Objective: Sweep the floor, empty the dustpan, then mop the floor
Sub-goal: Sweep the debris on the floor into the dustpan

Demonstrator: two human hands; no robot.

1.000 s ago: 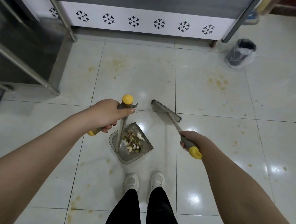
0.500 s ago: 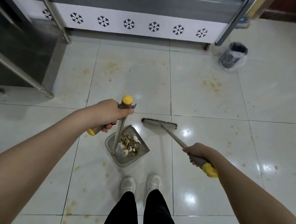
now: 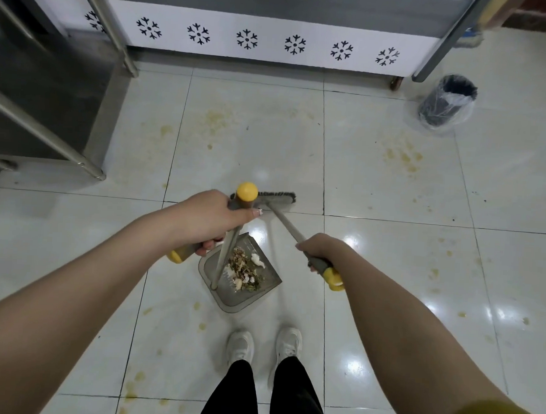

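Note:
My left hand [image 3: 212, 221] grips the grey, yellow-capped handle [image 3: 246, 192] of a grey dustpan [image 3: 244, 298] that stands on the tiles just ahead of my feet. Food scraps [image 3: 244, 270] lie in the pan. My right hand [image 3: 318, 248] grips the grey-and-yellow end of a broom handle [image 3: 285, 221]. The broom head [image 3: 277, 197] rests on the floor beyond the dustpan, partly hidden behind the dustpan handle's cap.
Yellowish stains [image 3: 402, 155] mark the white tiles ahead and to the right. A black bin with a clear liner [image 3: 446, 102] stands at the far right. A counter with snowflake-patterned trim [image 3: 271, 42] spans the back; steel table legs [image 3: 47, 138] stand at left.
The broom head has swung left and away from me, from right of the dustpan to just beyond it. My right hand has moved inward and forward. The dustpan has stayed put.

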